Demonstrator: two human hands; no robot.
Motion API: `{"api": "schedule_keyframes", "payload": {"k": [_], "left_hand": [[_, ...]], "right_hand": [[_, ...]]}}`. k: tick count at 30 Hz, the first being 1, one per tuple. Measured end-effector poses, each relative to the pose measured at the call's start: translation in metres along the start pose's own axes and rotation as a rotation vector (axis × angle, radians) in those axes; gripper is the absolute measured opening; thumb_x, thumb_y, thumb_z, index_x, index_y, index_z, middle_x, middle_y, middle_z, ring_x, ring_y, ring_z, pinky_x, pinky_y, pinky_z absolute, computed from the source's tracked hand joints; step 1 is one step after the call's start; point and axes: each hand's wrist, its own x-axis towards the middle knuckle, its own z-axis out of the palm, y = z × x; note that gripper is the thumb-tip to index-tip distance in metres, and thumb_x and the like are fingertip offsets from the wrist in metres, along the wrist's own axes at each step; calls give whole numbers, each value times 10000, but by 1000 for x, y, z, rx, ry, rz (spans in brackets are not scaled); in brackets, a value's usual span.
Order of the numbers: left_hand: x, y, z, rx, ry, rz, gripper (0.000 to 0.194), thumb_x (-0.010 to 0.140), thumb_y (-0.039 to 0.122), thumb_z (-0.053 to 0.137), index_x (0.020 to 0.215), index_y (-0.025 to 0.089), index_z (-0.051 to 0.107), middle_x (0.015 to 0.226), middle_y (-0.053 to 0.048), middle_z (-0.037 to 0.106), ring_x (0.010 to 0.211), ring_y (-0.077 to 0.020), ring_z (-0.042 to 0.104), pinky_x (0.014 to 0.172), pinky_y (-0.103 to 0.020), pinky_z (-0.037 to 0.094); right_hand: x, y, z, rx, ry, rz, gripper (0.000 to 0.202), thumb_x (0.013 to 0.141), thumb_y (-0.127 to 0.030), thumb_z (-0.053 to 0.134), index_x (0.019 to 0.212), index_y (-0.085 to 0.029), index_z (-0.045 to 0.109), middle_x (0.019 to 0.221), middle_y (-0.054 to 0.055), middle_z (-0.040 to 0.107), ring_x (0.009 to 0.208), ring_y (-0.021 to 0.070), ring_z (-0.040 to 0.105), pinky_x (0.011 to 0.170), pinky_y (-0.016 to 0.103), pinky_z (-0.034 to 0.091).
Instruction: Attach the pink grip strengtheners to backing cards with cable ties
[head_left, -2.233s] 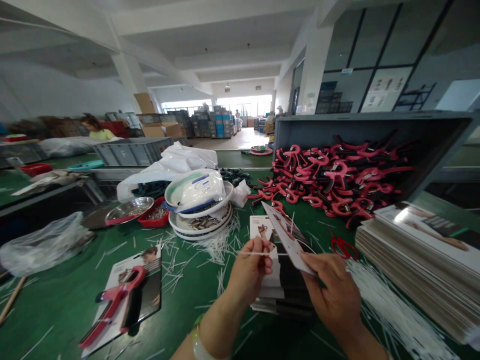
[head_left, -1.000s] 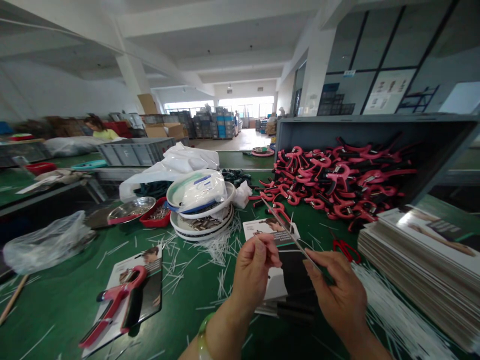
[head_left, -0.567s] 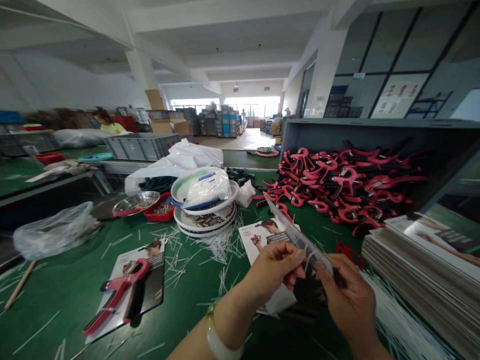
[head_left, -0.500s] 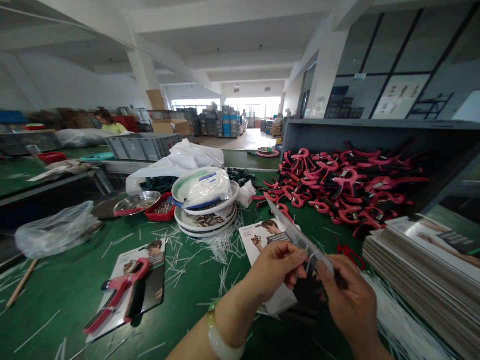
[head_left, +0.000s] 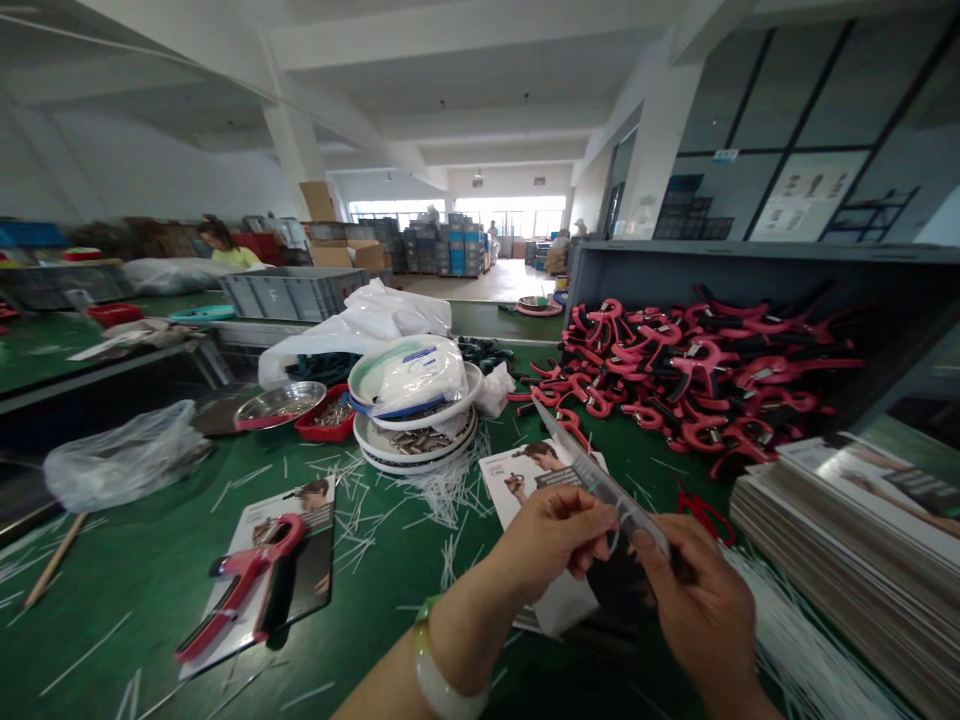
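Tilted up in front of me is a printed card (head_left: 592,475), its right edge pinched by my right hand (head_left: 701,590). My left hand (head_left: 559,535) is closed on a thin white tie (head_left: 616,530) at the card's face. Beneath them another printed card (head_left: 506,480) lies on the green table. To the left, a red and black clamp (head_left: 241,590) rests on a card (head_left: 313,570). Many more clamps (head_left: 690,365) are heaped in and before a grey crate (head_left: 626,262) at the right.
A card stack (head_left: 847,570) and a bundle of white ties (head_left: 795,640) are at the right, near red scissors (head_left: 705,512). Stacked bowls (head_left: 416,450), a red tray (head_left: 326,415) and a plastic bag (head_left: 124,460) stand farther left. A person (head_left: 232,250) sits in the back.
The view has shifted slightly, moving the scene a little to the right. Both hands keep their hold, with the tie's loop now showing a bit more beside my left fingertips.
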Motion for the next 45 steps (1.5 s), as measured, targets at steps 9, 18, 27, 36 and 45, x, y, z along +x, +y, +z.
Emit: {"api": "schedule_keyframes", "payload": {"k": [9,18,27,36,45], "left_hand": [[-2,-7,1,-34,219,192,444,648,519,711,794,185,458,598,80,519,377,-31,456,372,-147,390],[-31,9,-36,407,254,186,270,666,353,732,847,160,678,929,-50,575,554,-70,529,492,-199,426],[-21,7,-55,719,596,458,145,760,311,607,741,174,650,830,-33,532,734,-140,500,626,-230,431],[-8,-33,-58,849,490,176,606,724,372,630,1265,131,503,1153,-130,619,1054,-269,568,949,-426,408],[10,-74,-88,1087,497,443,617,801,331,573,1360,149,385,1532,-165,124,1402,-323,126,1112,-534,180]], "right_hand": [[-3,4,3,-73,-62,-237,166,838,-197,569,993,-200,628,868,53,624,795,171,592,677,302,490],[-5,-11,22,-208,-214,-481,272,798,-68,443,974,-164,626,842,68,640,790,187,548,700,331,483],[-11,-7,36,-338,-299,-336,267,761,-38,475,920,-146,660,831,79,629,801,209,530,733,350,451],[-13,-6,39,-123,-346,-127,335,670,-4,555,937,-169,672,851,68,624,828,209,552,756,360,480],[15,32,-8,-119,-383,26,168,856,-314,537,829,-209,665,818,41,661,781,159,608,719,273,485]]}}
